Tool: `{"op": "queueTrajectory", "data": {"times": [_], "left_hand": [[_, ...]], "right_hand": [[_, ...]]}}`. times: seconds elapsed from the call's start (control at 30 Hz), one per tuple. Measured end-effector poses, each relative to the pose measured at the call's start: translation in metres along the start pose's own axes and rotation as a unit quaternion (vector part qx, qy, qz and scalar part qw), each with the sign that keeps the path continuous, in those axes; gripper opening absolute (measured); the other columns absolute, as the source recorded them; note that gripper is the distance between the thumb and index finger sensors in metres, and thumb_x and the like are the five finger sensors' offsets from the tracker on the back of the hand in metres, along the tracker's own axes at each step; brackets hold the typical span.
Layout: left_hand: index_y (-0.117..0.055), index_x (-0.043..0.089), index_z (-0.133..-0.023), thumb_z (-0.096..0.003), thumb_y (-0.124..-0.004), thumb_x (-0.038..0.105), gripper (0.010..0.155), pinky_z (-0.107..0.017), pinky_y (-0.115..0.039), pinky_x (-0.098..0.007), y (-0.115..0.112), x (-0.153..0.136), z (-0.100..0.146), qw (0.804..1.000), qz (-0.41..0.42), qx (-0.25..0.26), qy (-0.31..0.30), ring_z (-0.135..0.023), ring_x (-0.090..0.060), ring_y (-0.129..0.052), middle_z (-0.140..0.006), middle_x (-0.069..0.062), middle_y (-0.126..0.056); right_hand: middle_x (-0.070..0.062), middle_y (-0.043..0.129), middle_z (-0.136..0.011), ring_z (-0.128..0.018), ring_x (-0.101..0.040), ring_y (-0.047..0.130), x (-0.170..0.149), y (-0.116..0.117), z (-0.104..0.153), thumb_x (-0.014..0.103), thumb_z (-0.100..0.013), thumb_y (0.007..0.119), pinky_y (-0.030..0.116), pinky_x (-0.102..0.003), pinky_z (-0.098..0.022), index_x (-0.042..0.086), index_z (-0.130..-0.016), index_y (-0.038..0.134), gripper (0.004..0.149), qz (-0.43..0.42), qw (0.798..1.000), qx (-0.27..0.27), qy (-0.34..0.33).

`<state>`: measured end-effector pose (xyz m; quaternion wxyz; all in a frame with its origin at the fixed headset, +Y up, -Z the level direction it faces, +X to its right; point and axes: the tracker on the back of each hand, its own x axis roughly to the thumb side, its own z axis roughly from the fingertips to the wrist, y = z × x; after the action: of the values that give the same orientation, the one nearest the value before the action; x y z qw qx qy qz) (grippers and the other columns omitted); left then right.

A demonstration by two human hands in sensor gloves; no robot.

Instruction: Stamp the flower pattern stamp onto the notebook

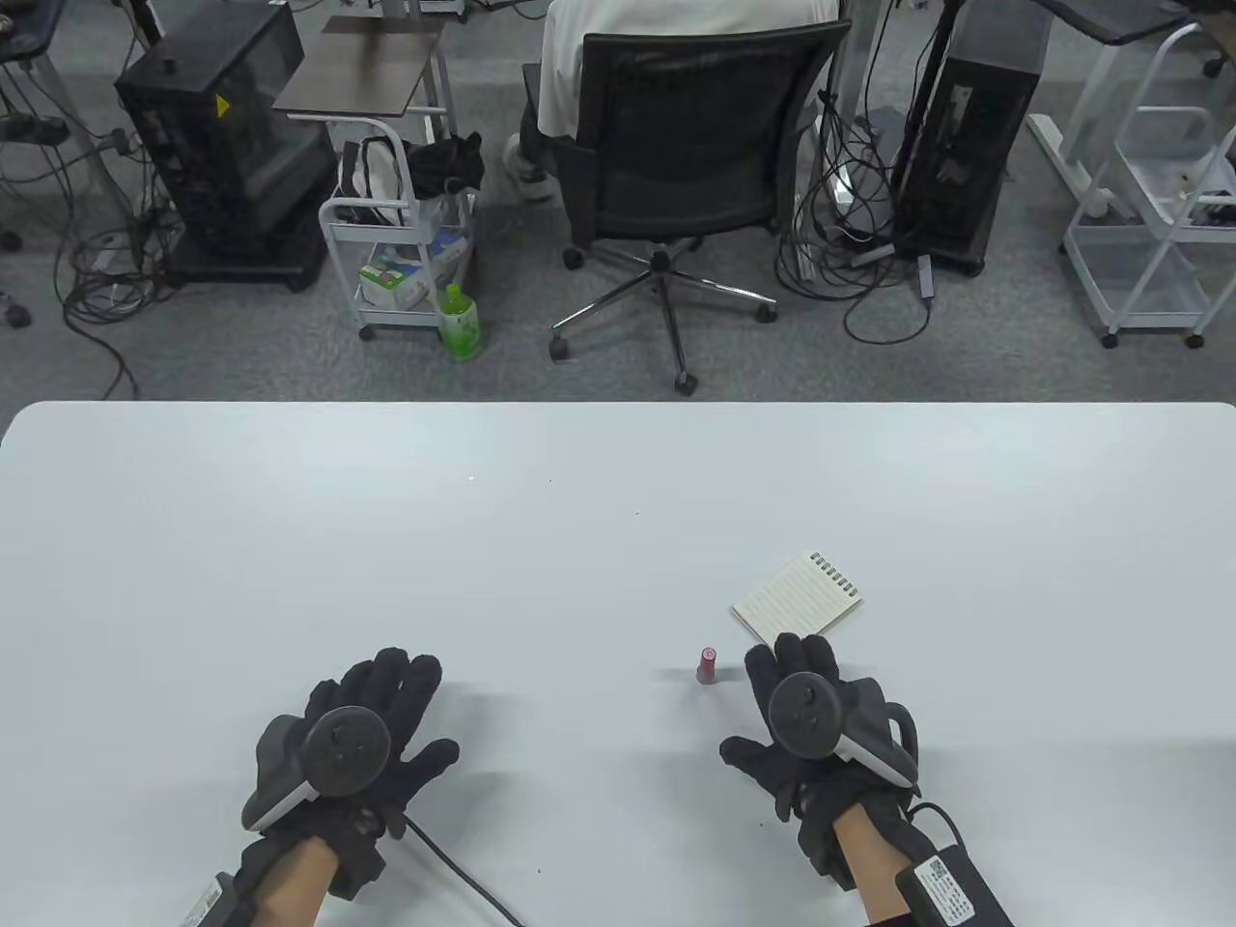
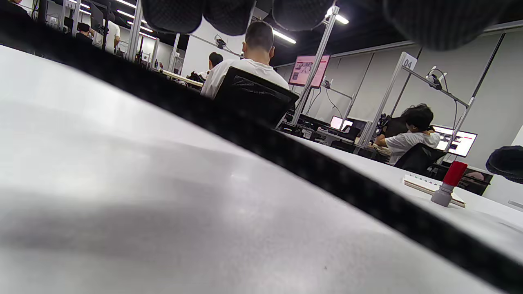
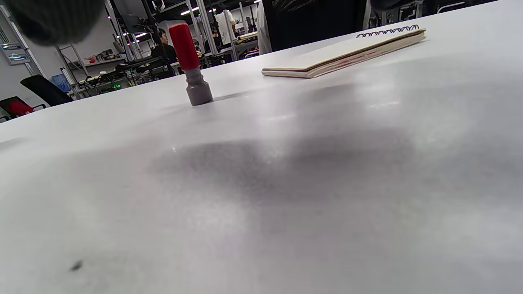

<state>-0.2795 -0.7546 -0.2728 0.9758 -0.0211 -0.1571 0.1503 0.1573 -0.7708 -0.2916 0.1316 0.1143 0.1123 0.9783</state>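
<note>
Nothing of the stamping looked done. The stamp (image 1: 707, 665) stood upright on the worktop (image 1: 579, 521), untouched, just left of the right hand (image 1: 806, 715) and near the notebook (image 1: 798, 596), which lay open and flat beyond that hand's fingertips. The left hand (image 1: 362, 734) rested palm down with fingers spread, well apart from both things and holding nothing. The right hand also lay flat and empty, fingers extended toward the notebook's near corner. Left to do, as I judged it: grip the stamp, carry it over the page, press it down.

The table view gave the layout and showed the ruled page bare of any mark where it was visible. The right wrist view showed what that one could not: the stamp's red upper part and grey base (image 3: 199, 92), standing clear of the notebook's edge (image 3: 343, 55), and the page stack's thickness. The left wrist view put the stamp (image 2: 448, 183) in front of the notebook (image 2: 425, 185), but a dark band crossed it.
</note>
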Motion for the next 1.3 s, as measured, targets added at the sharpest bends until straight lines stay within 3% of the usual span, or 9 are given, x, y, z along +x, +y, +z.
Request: {"op": "queueTrajectory", "data": {"times": [0.8,1.0,1.3], "left_hand": [[-0.04,0.025,-0.108,-0.0395,-0.064,0.066,0.083,-0.065,-0.03,-0.076,-0.002,-0.002,-0.002,1.0,0.002,-0.012,0.003,-0.103,-0.052,-0.044,-0.114,-0.018,-0.036],[-0.04,0.025,-0.108,-0.0397,-0.064,0.065,0.083,-0.065,-0.03,-0.077,-0.001,-0.003,-0.002,1.0,0.003,-0.009,0.006,-0.103,-0.052,-0.044,-0.114,-0.018,-0.036],[-0.042,0.024,-0.107,-0.0406,-0.065,0.063,0.081,-0.065,-0.03,-0.077,-0.002,-0.012,-0.001,0.999,0.018,-0.012,0.026,-0.102,-0.052,-0.045,-0.114,-0.019,-0.039]], "right_hand": [[-0.017,0.005,-0.106,-0.1,-0.048,0.008,0.002,0.002,-0.003,0.064,-0.038,0.068,0.036,-0.067,-0.071,0.026,-0.105,0.016,0.093,0.012,1.0,0.02,0.008],[-0.017,0.003,-0.106,-0.101,-0.048,0.005,-0.01,-0.023,-0.01,0.064,-0.038,0.069,0.033,-0.067,-0.071,0.027,-0.105,0.016,0.093,-0.029,0.999,0.0,0.02],[-0.016,0.007,-0.107,-0.102,-0.048,0.01,-0.057,-0.073,-0.057,0.06,-0.041,0.068,0.035,-0.067,-0.071,0.027,-0.105,0.018,0.088,-0.014,0.99,-0.036,0.138]]}}
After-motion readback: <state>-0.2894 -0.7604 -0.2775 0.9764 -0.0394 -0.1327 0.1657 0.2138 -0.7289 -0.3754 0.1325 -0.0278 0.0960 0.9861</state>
